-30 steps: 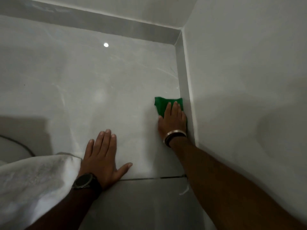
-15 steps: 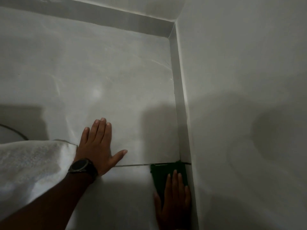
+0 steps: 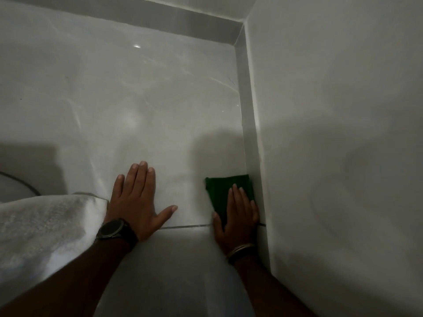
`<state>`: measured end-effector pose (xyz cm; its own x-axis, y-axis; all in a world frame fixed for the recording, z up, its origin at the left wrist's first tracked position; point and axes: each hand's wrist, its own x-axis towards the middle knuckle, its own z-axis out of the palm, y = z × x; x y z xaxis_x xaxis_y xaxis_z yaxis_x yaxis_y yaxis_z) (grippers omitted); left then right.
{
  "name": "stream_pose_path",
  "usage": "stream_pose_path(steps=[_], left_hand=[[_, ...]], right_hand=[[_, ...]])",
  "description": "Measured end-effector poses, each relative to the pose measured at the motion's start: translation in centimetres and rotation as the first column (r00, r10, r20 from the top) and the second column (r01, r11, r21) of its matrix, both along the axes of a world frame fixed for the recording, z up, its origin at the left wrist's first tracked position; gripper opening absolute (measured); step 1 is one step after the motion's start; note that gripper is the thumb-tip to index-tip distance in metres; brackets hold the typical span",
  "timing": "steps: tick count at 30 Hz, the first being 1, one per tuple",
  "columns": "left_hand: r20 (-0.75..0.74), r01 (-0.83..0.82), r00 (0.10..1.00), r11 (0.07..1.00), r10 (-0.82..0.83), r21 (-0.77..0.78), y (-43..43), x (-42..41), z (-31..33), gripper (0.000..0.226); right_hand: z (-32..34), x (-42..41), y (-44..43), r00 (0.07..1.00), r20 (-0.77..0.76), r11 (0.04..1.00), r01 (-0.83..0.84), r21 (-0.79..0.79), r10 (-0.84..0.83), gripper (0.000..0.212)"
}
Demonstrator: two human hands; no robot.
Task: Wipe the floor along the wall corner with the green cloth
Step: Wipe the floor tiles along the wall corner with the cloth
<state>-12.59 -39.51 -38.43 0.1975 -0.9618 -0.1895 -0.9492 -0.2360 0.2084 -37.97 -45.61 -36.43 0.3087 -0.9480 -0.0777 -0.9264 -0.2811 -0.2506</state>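
A: Cloth position first. Green cloth (image 3: 229, 191) lies flat on the floor (image 3: 137, 110), its right edge touching the skirting strip (image 3: 248, 124) at the foot of the wall (image 3: 332, 110), just ahead of the grout line (image 3: 185, 226).

B: Hands?

A: Right hand (image 3: 237, 221) flat on the cloth's near half, fingers extended and together, palm pressing down; no pinch, no fold gripped. Left hand (image 3: 137, 202) spread open on bare floor, well left of the cloth, bearing weight as a prop. White towel (image 3: 45, 229) lies beside the left wrist.

B: Step in hand?

A: Judged mid-stroke along the strip, floor-to-wall joint under the cloth's edge. Far corner, where the two skirting runs meet, lies well ahead of the cloth.

B: Next move?

A: Likely a push forward toward that corner. It calls for steady downward pressure and the cloth's edge kept tight against the strip.
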Motion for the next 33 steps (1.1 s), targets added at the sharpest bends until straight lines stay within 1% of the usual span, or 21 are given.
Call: stream_pose_path(steps=[4,6,12,13,15,18,21,24,27,29,31,33], left_hand=[[-0.022,-0.005,1.000,1.000,0.004,-0.019,0.0,0.0,0.0,0.111],[-0.024,-0.002,1.000,1.000,0.002,-0.021,0.0,0.0,-0.1,0.111],[-0.030,-0.003,1.000,1.000,0.002,-0.030,-0.1,0.2,-0.3,0.111],[-0.031,-0.007,1.000,0.999,0.006,-0.032,0.0,0.2,-0.4,0.111],[-0.031,-0.005,1.000,0.999,0.004,-0.033,0.0,0.1,-0.4,0.111],[-0.031,0.000,1.000,1.000,-0.001,-0.031,-0.1,0.1,-0.5,0.111],[-0.034,0.004,0.999,0.999,-0.005,-0.033,-0.1,0.2,-0.4,0.111],[-0.042,0.002,0.999,1.000,-0.003,-0.028,0.0,0.2,-0.2,0.111],[-0.044,-0.001,0.999,1.000,0.000,-0.026,0.0,0.2,0.0,0.110],[-0.037,0.004,0.999,1.000,-0.005,-0.027,0.0,0.2,0.0,0.110],[-0.031,0.010,0.999,1.000,-0.010,-0.025,0.0,0.2,0.0,0.110],[-0.019,0.008,1.000,1.000,-0.009,-0.024,0.0,0.2,0.0,0.111]], right_hand=[[-0.5,0.3,-0.4,0.999,-0.051,1.000,-0.008,-0.001,0.007,0.073],[-0.4,1.1,-2.2,0.996,-0.085,1.000,-0.027,-0.009,0.026,0.073],[0.4,6.7,-15.2,0.970,-0.218,0.994,-0.103,0.024,0.106,0.082],[0.3,7.4,-16.8,0.965,-0.235,0.993,-0.115,0.031,0.119,0.080],[0.0,8.0,-18.2,0.959,-0.260,0.994,-0.110,0.011,0.109,0.070],[0.0,8.1,-17.9,0.972,-0.219,0.994,-0.099,-0.046,0.087,0.058],[0.4,7.8,-17.0,0.974,-0.193,0.991,-0.131,-0.034,0.122,0.057],[1.1,6.7,-13.7,0.981,-0.171,0.996,-0.088,0.009,0.088,0.058],[1.7,4.4,-6.6,0.987,-0.160,1.000,0.016,-0.001,-0.016,0.056],[1.6,2.3,-1.4,0.984,-0.165,0.998,0.068,0.005,-0.066,0.058],[1.6,0.0,3.4,0.976,-0.209,0.996,0.078,0.041,-0.068,0.060],[1.6,-1.9,7.3,0.969,-0.240,0.997,0.067,0.037,-0.056,0.057]])
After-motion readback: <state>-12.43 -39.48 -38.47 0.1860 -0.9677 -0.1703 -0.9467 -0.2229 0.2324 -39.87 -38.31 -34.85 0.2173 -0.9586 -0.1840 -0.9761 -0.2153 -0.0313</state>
